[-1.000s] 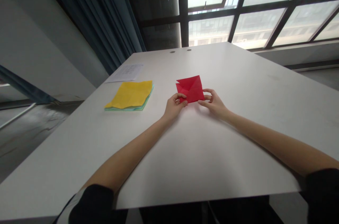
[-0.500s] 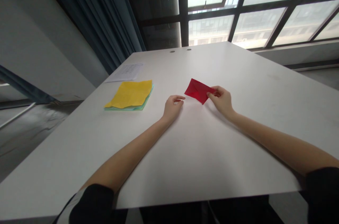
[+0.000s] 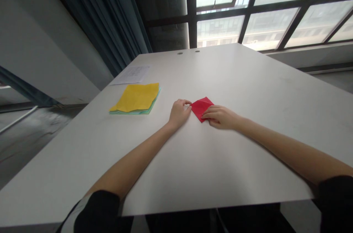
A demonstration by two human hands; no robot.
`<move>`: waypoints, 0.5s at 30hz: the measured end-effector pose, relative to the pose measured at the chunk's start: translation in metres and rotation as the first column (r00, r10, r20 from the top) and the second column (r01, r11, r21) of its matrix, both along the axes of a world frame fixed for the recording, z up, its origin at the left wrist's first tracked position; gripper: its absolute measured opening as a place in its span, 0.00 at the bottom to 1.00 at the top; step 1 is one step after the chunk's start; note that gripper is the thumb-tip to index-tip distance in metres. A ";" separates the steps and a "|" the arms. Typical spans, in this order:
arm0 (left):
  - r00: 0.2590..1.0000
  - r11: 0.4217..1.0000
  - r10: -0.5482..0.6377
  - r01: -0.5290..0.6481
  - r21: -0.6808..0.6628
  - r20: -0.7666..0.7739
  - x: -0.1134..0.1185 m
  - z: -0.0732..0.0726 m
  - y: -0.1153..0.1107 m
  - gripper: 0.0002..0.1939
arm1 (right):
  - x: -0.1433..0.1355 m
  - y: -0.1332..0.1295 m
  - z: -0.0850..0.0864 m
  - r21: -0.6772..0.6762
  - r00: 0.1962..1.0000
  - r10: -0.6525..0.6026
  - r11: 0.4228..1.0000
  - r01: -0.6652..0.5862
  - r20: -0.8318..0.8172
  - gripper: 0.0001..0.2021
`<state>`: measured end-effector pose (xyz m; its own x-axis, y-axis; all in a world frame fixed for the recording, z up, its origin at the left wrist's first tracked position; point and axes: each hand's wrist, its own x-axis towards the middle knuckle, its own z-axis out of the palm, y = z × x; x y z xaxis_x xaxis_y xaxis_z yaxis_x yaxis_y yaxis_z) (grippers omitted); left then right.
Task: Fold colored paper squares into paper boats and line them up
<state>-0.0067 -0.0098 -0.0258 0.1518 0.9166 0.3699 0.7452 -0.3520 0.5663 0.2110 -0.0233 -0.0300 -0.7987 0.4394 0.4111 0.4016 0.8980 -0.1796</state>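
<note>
A small folded square of red paper [image 3: 199, 107] lies on the white table in front of me, one corner turned toward my body. My left hand [image 3: 179, 111] pinches its left corner between thumb and forefinger. From the right, my right hand [image 3: 219, 116] rests over the paper's right side, fingers stretched across it and pressing it to the tabletop; that side of the paper is covered by the fingers.
To the left lies a stack of colored paper [image 3: 138, 97], yellow on top with green sheets beneath. Behind it is a printed white sheet [image 3: 131, 75]. The white table [image 3: 248, 75] reaches back toward the windows, with two round grommets [image 3: 180, 53] near its far edge.
The red paper has come down flat and turned, closer to me. My right hand moved from holding its right end to lying over it; my left hand now grips its left corner.
</note>
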 end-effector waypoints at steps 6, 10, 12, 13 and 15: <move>0.940 1.000 -0.021 0.015 -0.020 -0.341 -0.003 -0.004 0.000 0.18 | 0.001 0.000 0.008 -0.098 0.991 -0.137 0.986 0.136 -0.006 0.11; 0.933 0.999 -0.026 0.011 -0.043 -0.358 -0.002 -0.002 -0.001 0.17 | 0.007 0.009 0.001 -0.061 0.891 -0.450 0.893 0.446 -0.057 0.11; 0.941 0.999 -0.020 0.004 -0.050 -0.339 -0.002 -0.001 -0.002 0.17 | 0.012 0.015 -0.006 -0.067 0.818 -0.571 0.821 0.567 -0.064 0.18; 0.945 0.999 -0.018 0.003 -0.047 -0.328 -0.002 -0.001 -0.002 0.16 | 0.014 0.017 -0.008 -0.079 0.792 -0.608 0.793 0.604 -0.053 0.20; 0.952 1.000 -0.019 0.010 -0.030 -0.305 -0.002 0.000 -0.003 0.15 | 0.016 0.021 -0.012 -0.107 0.770 -0.638 0.767 0.633 -0.023 0.21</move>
